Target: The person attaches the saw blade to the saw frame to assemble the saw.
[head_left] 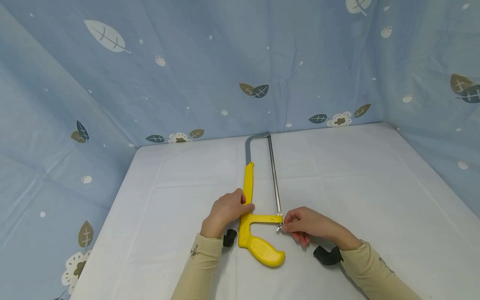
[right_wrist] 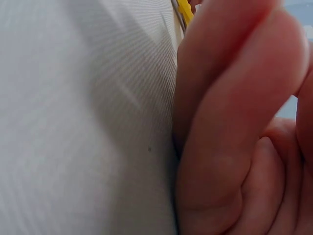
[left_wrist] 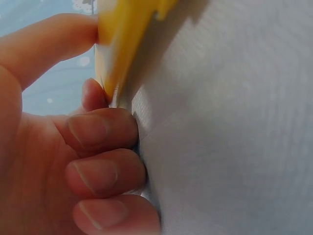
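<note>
A hacksaw with a yellow handle [head_left: 267, 251] lies flat on the white-covered table, its grey front bow pointing away from me. The narrow metal blade [head_left: 275, 175] runs along its right side. My left hand [head_left: 226, 209] holds the yellow frame [head_left: 248, 183] just above the crossbar, thumb on one side and fingers curled at the other. In the left wrist view that thumb presses against the yellow frame [left_wrist: 124, 44]. At the blade's near end, my right hand [head_left: 309, 223] pinches the small silver wing nut [head_left: 279, 228]. The right wrist view shows curled fingers [right_wrist: 220, 132]; the nut is hidden there.
The white tablecloth [head_left: 180, 208] has fold creases and spreads around the saw. Blue leaf-printed curtains [head_left: 210, 75] hang behind the table and along both sides. A black wrist piece [head_left: 328, 255] sits under the right wrist, and another [head_left: 229, 238] under the left.
</note>
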Demonstrator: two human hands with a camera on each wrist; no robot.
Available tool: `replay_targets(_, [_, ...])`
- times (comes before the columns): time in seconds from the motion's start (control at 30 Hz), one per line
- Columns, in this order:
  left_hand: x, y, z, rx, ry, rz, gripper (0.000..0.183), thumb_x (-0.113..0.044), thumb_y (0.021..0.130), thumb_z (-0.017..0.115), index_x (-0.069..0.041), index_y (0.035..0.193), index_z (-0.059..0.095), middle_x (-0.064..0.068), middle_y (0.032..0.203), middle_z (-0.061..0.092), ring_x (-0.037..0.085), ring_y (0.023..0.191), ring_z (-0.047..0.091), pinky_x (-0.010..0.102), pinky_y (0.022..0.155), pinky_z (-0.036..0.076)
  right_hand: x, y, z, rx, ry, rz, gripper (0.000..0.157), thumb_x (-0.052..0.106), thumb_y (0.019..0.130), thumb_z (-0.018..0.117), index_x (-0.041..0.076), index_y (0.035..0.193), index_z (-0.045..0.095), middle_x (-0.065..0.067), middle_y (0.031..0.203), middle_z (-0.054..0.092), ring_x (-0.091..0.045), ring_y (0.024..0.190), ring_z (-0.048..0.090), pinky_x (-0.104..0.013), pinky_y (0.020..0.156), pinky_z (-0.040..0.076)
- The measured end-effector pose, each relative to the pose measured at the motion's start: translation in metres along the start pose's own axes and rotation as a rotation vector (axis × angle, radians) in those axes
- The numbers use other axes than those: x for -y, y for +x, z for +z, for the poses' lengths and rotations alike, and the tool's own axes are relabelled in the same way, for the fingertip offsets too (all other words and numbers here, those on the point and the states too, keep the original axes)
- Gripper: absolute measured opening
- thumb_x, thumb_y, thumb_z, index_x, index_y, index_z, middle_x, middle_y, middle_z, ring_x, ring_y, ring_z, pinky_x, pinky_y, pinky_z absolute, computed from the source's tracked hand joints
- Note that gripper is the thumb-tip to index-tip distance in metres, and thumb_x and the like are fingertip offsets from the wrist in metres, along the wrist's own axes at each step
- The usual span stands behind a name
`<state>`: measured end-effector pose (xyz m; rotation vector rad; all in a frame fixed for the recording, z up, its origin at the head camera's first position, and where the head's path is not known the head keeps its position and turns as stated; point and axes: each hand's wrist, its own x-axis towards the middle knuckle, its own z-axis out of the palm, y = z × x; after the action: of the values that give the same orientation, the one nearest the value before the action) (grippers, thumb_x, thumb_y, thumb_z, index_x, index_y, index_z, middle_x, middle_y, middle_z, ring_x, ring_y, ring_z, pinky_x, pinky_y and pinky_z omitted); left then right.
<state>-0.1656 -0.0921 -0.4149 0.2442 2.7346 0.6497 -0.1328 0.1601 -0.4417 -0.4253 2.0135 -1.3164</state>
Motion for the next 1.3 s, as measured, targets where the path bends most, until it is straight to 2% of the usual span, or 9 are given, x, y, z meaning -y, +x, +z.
replay_targets(0.3, [0.0009,0.0025,0.0018,0.005,-0.011,0.002,0.028,-0.04,0.079,0.061,-0.015,0.081,0.047,0.0,0.064,0.048,0.016,0.054,0.045,0.027,0.049,0.033,0.0003,-0.0007,0.0011,0.021,-0.01,0.016,0.031,0.034,0.085,0.058,0.004,0.078,0.062,-0.002,0.052,0.051,-0.013,0.038,0.048,-0.023,0.039,0.039])
replay_targets(0.47, [-0.0002,0.004,0.004,0.012,-0.024,0.0,0.029,-0.041,0.079,0.061,-0.015,0.082,0.047,0.0,0.065,0.049,0.016,0.055,0.045,0.028,0.05,0.033,0.0005,-0.0035,0.0007,0.015,-0.006,0.031,0.033,0.038,0.086,0.056,0.007,0.083,0.064,-0.003,0.053,0.052,-0.014,0.039,0.048,-0.023,0.04,0.039])
replay_targets(0.6, [-0.001,0.004,0.0048,0.01,-0.022,0.0,0.029,-0.041,0.079,0.061,-0.016,0.082,0.047,0.0,0.065,0.048,0.016,0.054,0.045,0.028,0.049,0.033,0.0015,-0.0048,0.0009,0.014,-0.018,0.041,0.034,0.039,0.086,0.055,0.006,0.081,0.063,-0.003,0.053,0.052,-0.015,0.039,0.049,-0.023,0.039,0.038])
replay_targets(0.9, [0.001,0.0042,0.0039,0.012,-0.019,-0.011,0.029,-0.041,0.079,0.062,-0.016,0.082,0.047,0.0,0.065,0.048,0.016,0.055,0.045,0.027,0.049,0.033,0.0005,-0.0025,0.0007,0.038,-0.015,0.006,0.03,0.037,0.086,0.055,0.008,0.084,0.064,-0.004,0.054,0.053,-0.015,0.04,0.049,-0.023,0.039,0.038])
replay_targets(1.3, [0.0016,0.0027,0.0015,0.013,-0.019,-0.011,0.029,-0.041,0.079,0.062,-0.016,0.082,0.047,0.0,0.064,0.048,0.016,0.055,0.045,0.028,0.049,0.032,-0.0015,0.0003,0.001,-0.02,-0.02,0.018,0.029,0.036,0.081,0.062,0.007,0.085,0.06,-0.003,0.052,0.052,-0.016,0.039,0.05,-0.025,0.039,0.04])
